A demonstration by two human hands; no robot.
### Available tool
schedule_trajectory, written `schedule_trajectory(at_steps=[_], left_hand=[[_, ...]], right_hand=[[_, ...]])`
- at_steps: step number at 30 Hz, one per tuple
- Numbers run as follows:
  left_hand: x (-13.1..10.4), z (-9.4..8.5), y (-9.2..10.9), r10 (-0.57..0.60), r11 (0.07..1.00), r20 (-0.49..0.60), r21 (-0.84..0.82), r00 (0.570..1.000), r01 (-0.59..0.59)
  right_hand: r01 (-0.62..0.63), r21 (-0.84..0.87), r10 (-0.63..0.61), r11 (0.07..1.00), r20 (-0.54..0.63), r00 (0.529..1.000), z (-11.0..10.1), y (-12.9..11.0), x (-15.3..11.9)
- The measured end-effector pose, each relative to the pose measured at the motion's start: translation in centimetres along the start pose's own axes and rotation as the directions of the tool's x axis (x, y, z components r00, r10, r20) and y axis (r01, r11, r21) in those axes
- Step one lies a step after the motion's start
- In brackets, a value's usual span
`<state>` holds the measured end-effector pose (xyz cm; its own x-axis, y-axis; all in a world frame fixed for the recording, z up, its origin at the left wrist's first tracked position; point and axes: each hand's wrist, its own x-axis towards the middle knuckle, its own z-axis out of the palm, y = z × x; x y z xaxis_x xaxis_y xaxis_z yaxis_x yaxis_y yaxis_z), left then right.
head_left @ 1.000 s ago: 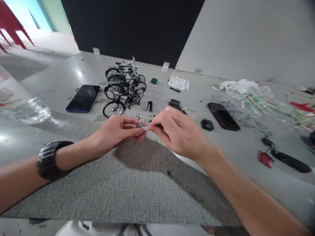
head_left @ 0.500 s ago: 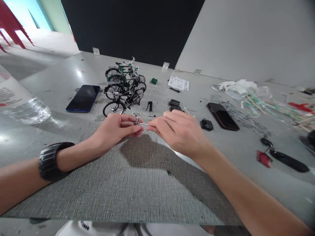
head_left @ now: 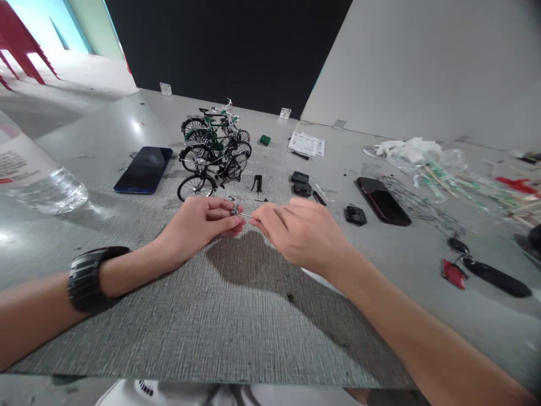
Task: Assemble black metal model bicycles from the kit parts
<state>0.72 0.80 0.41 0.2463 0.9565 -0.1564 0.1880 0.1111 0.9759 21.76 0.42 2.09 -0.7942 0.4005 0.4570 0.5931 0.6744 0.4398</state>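
- We see the part [head_left: 234, 209] at the fingertips of the left hand [head_left: 196, 219], raised above the counter [head_left: 253, 338], with the right hand [head_left: 304, 231] just beside it on the right
- The relation that matters is the line of the rod [head_left: 245, 215]: it bridges the small gap between the two hands, its long axis running nearly left to right and dipping a little toward the right hand
- The left end of the rod meets the part, though we cannot tell whether it sits in a hole or only rests against it
- The left hand is nearer the part, since its thumb and fingers are pinched together on it; we see no open gap there beyond the part's own width
- The right hand has thumb and forefinger closed on the rod, with the other fingers curled in; how much of the rod lies inside them we cannot tell
- The part looks small, silvery and metallic, with a thin piece standing up from its top; its finer shape is too small for us to make out
- The rod looks thin, straight and shiny
- Just beyond the left hand we find the nearest of the bikes [head_left: 196, 186], with a black piece [head_left: 258, 182] to the right of them
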Motion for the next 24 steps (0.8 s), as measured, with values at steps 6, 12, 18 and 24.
schedule_trajectory(at_steps=[6,12,18,24], left_hand=[[-0.1,-0.2,-0.2,0.017,1.000,0.005,0.008,1.000,-0.017],[-0.1,-0.1,0.0,0.030,0.998,-0.027,0.054,0.999,-0.029],[-0.2,-0.1,-0.1,0.084,0.996,-0.041,-0.020,0.996,-0.085],[-0.2,-0.1,-0.2,0.075,0.987,-0.034,-0.138,0.997,-0.079]], right_hand=[[-0.119,0.054,0.119,0.991,0.008,0.993,0.1,-0.7,-0.1],[-0.249,0.089,0.242,0.964,0.082,0.967,0.4,-1.4,-0.1],[-0.135,-0.021,0.135,0.991,-0.011,0.991,0.4,-0.7,-0.2],[-0.108,0.029,0.108,0.994,-0.014,0.994,0.5,-0.5,-0.4]])
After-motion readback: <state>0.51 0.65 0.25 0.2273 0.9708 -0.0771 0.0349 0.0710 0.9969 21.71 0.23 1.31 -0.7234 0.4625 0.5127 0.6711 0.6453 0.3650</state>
